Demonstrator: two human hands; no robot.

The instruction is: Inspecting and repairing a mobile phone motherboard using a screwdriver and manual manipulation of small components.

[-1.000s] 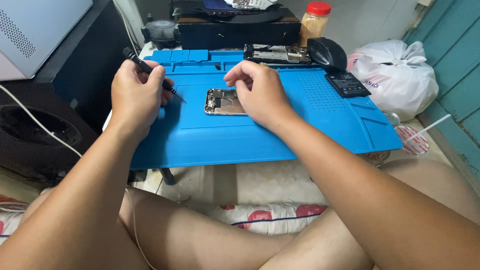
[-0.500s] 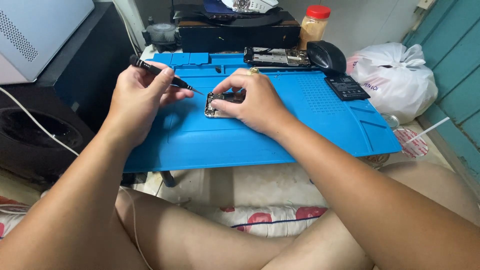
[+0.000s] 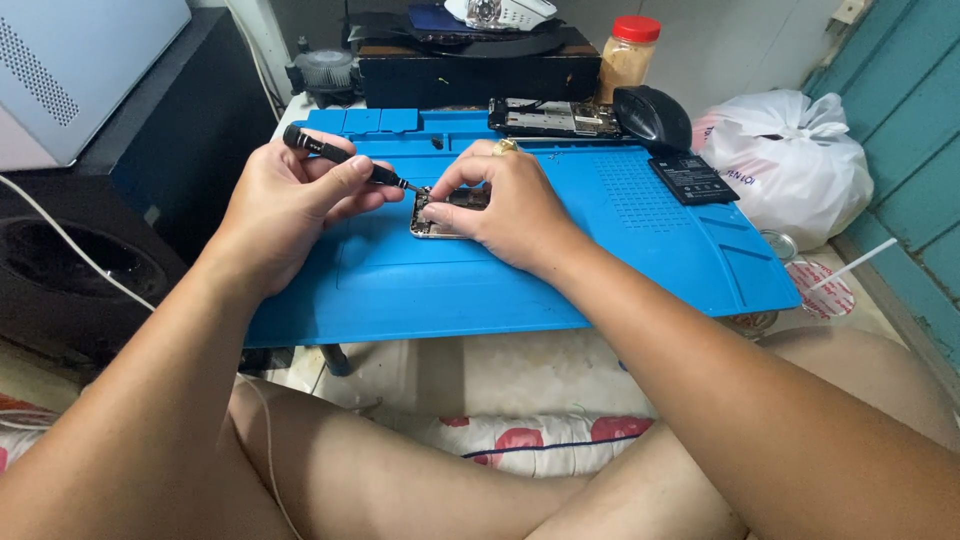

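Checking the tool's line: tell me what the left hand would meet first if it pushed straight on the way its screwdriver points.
The left hand aims the screwdriver right and slightly down; its tip would first meet the opened phone, right by the right hand's fingers.

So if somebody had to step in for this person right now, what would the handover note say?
Left hand: grips a black screwdriver, tip at the top edge of the opened phone.
Right hand: fingers pinch the phone and steady it on the blue mat.
Nearby: another opened phone, a black mouse and a flat black battery.
Done: phone back is off, insides showing.
Left: the work at its top edge, under the tip.
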